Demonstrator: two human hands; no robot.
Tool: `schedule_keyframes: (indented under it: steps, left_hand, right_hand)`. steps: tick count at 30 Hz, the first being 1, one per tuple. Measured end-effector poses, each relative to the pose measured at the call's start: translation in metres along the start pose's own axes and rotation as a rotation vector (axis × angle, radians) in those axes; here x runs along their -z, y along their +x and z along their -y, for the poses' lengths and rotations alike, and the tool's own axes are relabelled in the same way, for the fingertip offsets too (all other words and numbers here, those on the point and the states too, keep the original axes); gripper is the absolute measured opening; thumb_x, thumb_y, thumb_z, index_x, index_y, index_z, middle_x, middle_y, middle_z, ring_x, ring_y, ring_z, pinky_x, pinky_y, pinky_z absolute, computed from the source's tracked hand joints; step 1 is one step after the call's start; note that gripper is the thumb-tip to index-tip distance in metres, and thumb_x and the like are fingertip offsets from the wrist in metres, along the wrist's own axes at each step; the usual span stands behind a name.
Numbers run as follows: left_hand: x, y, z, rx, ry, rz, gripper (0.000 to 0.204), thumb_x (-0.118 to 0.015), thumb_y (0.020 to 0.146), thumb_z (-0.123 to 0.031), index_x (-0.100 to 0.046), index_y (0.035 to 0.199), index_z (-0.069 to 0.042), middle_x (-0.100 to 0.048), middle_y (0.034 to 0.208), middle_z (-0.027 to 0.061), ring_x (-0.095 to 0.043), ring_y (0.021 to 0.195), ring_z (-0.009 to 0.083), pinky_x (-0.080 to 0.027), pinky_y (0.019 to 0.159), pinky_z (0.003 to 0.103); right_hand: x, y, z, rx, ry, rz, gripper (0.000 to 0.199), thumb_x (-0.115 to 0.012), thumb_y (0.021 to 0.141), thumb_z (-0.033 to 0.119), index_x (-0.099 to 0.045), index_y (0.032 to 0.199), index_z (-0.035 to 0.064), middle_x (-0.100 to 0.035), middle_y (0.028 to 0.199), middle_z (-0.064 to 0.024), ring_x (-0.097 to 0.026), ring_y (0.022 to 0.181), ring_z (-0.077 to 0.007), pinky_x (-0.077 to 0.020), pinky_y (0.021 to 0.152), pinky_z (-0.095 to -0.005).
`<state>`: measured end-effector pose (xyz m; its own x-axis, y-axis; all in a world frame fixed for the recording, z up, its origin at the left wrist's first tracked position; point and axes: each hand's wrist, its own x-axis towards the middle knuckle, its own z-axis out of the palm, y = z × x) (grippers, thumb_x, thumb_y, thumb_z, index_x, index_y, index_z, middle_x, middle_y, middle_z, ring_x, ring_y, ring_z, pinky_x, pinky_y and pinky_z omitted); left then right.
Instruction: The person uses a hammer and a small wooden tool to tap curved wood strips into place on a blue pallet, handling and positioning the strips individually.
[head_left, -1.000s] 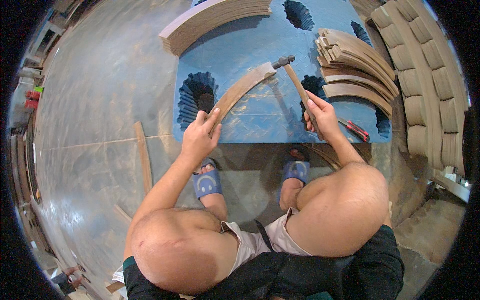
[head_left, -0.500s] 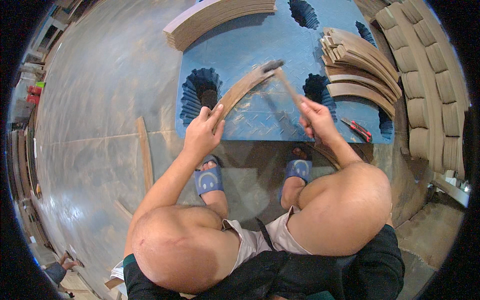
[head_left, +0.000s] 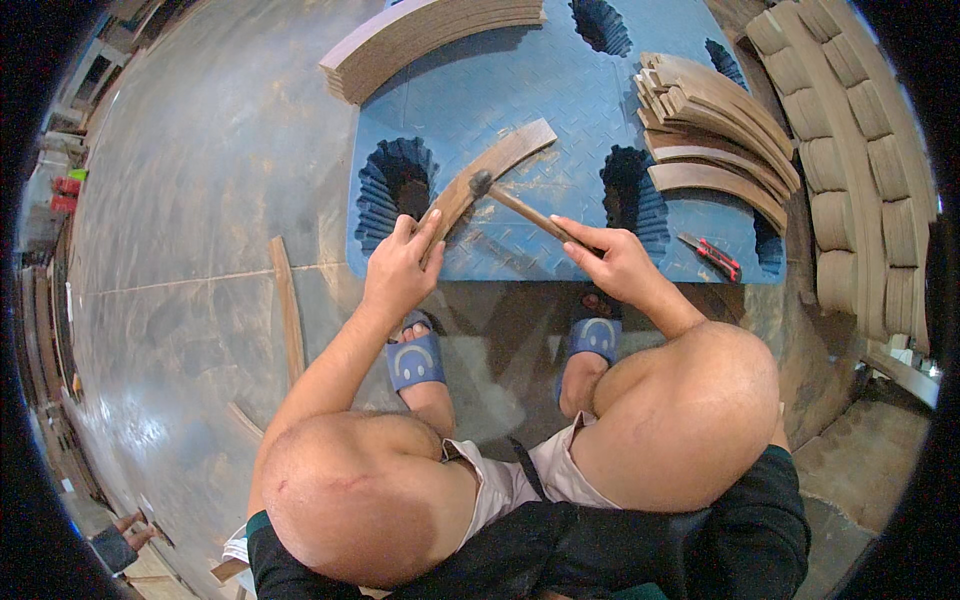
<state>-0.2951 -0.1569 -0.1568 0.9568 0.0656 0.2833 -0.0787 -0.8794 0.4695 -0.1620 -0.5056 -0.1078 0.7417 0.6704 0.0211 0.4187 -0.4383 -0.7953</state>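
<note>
My left hand (head_left: 402,262) is closed around the near end of a curved wooden strip (head_left: 515,146), which lies slantwise over a blue plastic pallet (head_left: 470,90). In my right hand (head_left: 622,264) is the wooden handle of a hammer (head_left: 530,214). Its dark head sits at the middle of the strip, against or just above the wood; I cannot tell whether it touches. To the right of my right hand, a red utility knife (head_left: 712,258) rests on the pallet's near corner.
Stacks of curved wooden strips (head_left: 715,120) lie at the pallet's right, and another stack (head_left: 430,40) at its far left. Tall bundled stacks (head_left: 850,170) line the right side. A loose wooden slat (head_left: 287,305) lies on the floor. The pallet has several ribbed holes (head_left: 398,190).
The hammer head has come from the strip's far end back to its middle. My right hand has shifted slightly left; my left hand keeps its hold on the strip.
</note>
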Motion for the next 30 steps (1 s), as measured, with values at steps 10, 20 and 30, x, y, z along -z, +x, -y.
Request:
schedule_keyframes:
  steps: [10, 20, 30]
  left_hand:
    - [-0.001, 0.000, -0.002, 0.004, -0.005, -0.018, 0.051, -0.081, 0.100, -0.019, -0.074, 0.149, -0.008, -0.065, 0.114, 0.0161, -0.074, 0.090, 0.0383, -0.061, 0.078, 0.048]
    - [0.001, -0.005, 0.003, 0.005, 0.027, -0.005, 0.051, -0.079, 0.102, -0.022, -0.073, 0.151, -0.011, -0.064, 0.115, 0.0161, -0.074, 0.090, 0.0395, -0.061, 0.078, 0.050]
    - [-0.003, -0.004, 0.006, -0.010, 0.032, -0.033, 0.052, -0.081, 0.100, -0.021, -0.073, 0.151, -0.012, -0.065, 0.113, 0.0146, -0.073, 0.085, 0.0370, -0.061, 0.074, 0.048]
  right_hand:
    - [0.004, -0.006, 0.016, 0.198, -0.557, 0.062, 0.053, -0.073, 0.108, 0.024, -0.067, 0.159, 0.0389, -0.061, 0.096, -0.0112, -0.068, 0.085, -0.0345, -0.0569, 0.067, -0.0501]
    - [0.012, -0.001, -0.021, -0.038, -0.438, -0.196, 0.053, -0.075, 0.104, 0.018, -0.074, 0.154, 0.0348, -0.070, 0.098, -0.0156, -0.073, 0.091, -0.0401, -0.0626, 0.080, -0.0483]
    - [0.057, -0.010, -0.048, -0.464, 0.505, -0.245, 0.052, -0.070, 0.116, 0.025, -0.064, 0.167, 0.0176, -0.070, 0.084, -0.0003, -0.059, 0.059, -0.0089, -0.0470, 0.052, -0.0261]
